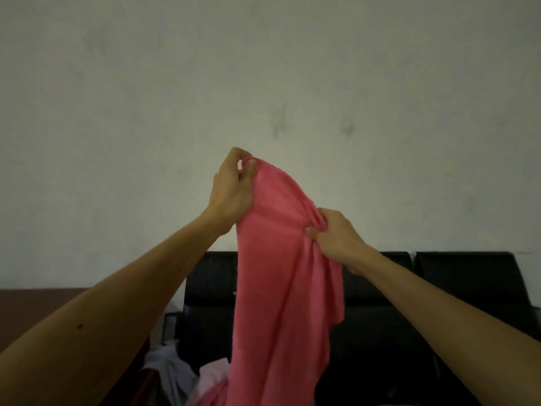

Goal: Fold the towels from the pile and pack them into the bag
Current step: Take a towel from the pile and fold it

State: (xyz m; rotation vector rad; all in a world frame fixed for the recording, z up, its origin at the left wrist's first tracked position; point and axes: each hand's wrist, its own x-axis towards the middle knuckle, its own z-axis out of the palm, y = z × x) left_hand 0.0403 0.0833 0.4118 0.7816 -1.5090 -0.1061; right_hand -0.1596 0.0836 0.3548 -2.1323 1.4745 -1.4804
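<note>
Both hands hold a pink towel [278, 273] aloft, left hand [231, 191] pinching its top, right hand [333, 232] gripping bunched edge; bunching could skew the fold.

One wide-angle view from the person's head faces forward, almost level — a pale wall [263, 68] fills the upper half and a black sofa [439, 288] sits low. It is near: the left hand [231, 189] and right hand [336, 232], gripping a pink towel [278, 273], meet at centre.
</note>
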